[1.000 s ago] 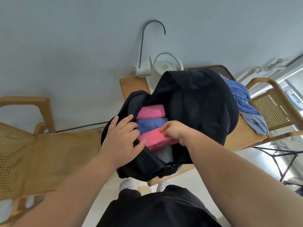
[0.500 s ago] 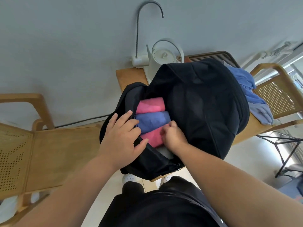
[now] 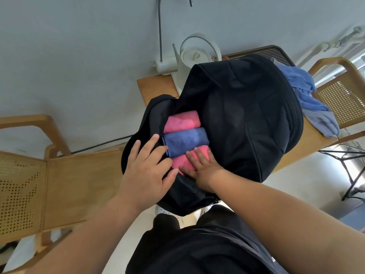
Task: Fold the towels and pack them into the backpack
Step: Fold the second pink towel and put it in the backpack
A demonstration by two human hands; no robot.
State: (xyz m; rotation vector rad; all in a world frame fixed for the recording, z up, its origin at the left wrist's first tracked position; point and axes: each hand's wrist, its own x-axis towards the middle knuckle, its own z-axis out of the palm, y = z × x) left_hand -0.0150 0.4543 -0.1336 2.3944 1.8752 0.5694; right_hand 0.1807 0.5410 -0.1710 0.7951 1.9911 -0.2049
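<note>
The fingers (image 3: 201, 157) of the right hand (image 3: 201, 173), curled round the near pink towel (image 3: 178, 161) a moment ago, now lie straight and slightly spread, pressing it flat. The left hand (image 3: 146, 167) rests with its fingers spread over the backpack (image 3: 246, 119) rim, keeping the mouth wide. That towel looks seated, third in a row below the blue towel (image 3: 185, 141) and far pink towel (image 3: 181, 120) at frame centre. All three are soft, plump rolls in limp black fabric. A crumpled blue towel (image 3: 304, 95) on the wooden worktop (image 3: 156, 89), upper right, seems unfolded.
</note>
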